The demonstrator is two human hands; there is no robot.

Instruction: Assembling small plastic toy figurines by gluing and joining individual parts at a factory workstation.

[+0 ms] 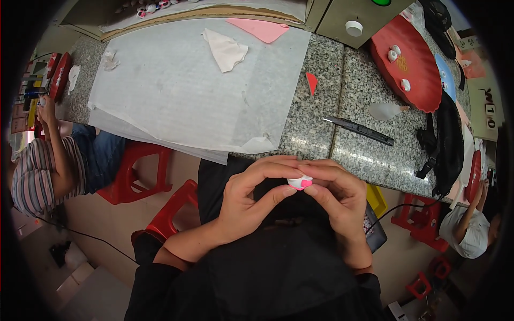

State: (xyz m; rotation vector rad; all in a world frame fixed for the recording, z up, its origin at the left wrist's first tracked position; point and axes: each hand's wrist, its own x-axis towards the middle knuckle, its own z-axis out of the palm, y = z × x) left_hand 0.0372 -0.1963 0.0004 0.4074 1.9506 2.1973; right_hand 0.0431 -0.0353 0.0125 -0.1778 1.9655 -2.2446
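Observation:
A small white figurine piece with bright pink parts [300, 183] is pinched between both my hands, just off the near edge of the counter. My left hand [256, 188] grips it from the left with thumb and fingertips. From the other side, my right hand [338, 191] presses thumb and fingers on it, the fingertips of both hands meeting above. Part of the piece is hidden by the fingers. Beyond my hands lies a white paper sheet [187, 91] on the speckled granite counter [316, 128]. A black utility knife [358, 131] rests to the right.
A red scalloped tray [393, 80] holds small white pieces. Near it are a translucent bag-like item [385, 111], a red triangular scrap [311, 83] and a black bag [450, 139]. A crumpled tissue [227, 51] and pink sheet [262, 29] lie farther back. People sit left and right.

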